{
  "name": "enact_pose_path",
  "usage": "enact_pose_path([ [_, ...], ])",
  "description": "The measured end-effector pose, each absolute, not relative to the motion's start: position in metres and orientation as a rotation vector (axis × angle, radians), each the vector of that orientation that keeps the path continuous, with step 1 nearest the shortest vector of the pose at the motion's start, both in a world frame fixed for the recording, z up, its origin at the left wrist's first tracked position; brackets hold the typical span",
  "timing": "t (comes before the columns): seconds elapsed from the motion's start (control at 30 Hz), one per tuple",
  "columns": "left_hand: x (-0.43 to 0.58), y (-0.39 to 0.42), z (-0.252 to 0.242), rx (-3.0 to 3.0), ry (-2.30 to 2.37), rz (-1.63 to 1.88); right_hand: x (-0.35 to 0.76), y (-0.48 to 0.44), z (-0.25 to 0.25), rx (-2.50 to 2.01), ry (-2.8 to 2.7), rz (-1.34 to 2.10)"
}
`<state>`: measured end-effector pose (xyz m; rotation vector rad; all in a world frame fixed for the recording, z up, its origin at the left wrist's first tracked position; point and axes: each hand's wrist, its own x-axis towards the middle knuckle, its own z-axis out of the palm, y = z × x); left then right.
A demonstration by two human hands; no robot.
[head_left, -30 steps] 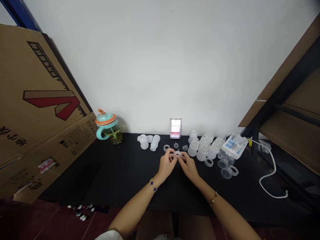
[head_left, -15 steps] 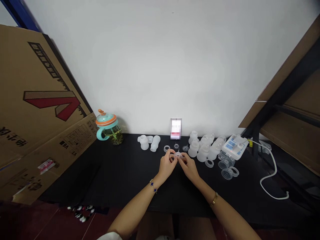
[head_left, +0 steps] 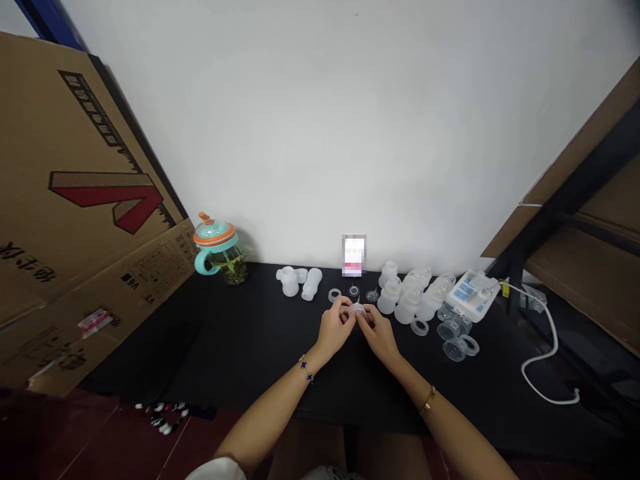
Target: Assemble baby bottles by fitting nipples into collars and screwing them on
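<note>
A big cardboard box [head_left: 75,220] leans far out to the left of the left hand. Both hands work over the black table [head_left: 240,353], near its back edge.

Beyond and to the right of the right hand lies a white device [head_left: 473,293], with a white cable [head_left: 545,353] trailing further right. Well to the left of the left hand, by the wall, stands a lidded jug [head_left: 219,250] that holds yellow-green liquid with what look like leaves. Just right of the right hand is a cluster of white bottles [head_left: 407,297], uncapped and, as far as I can tell, empty. Past them lie clear cups [head_left: 453,337], also with nothing in them. Two more white bottle pieces [head_left: 300,281] lie beyond the left hand. A loose ring [head_left: 334,295] sits just past its fingertips.

The left hand [head_left: 334,330] and the right hand [head_left: 380,333] meet fingertip to fingertip, each closed in a pinch on one small translucent cap [head_left: 357,309]. The cap is held between them just above the table. The step looks like fitting or seating this small piece. My judgement is that further handling calls for a light, even fingertip grip, since the part is tiny and soft-looking. Whether anything sits inside it is too small to tell.
</note>
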<state>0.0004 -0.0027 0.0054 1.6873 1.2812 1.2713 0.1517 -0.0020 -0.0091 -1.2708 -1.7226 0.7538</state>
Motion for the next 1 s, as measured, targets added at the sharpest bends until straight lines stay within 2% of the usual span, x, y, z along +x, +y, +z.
enact_pose_path([
  [1.0, 0.0016, -0.0056, 0.0045, 1.65, 1.254, 1.263, 0.1513, -0.0029, -0.0052, -1.303, -1.704, 0.74],
])
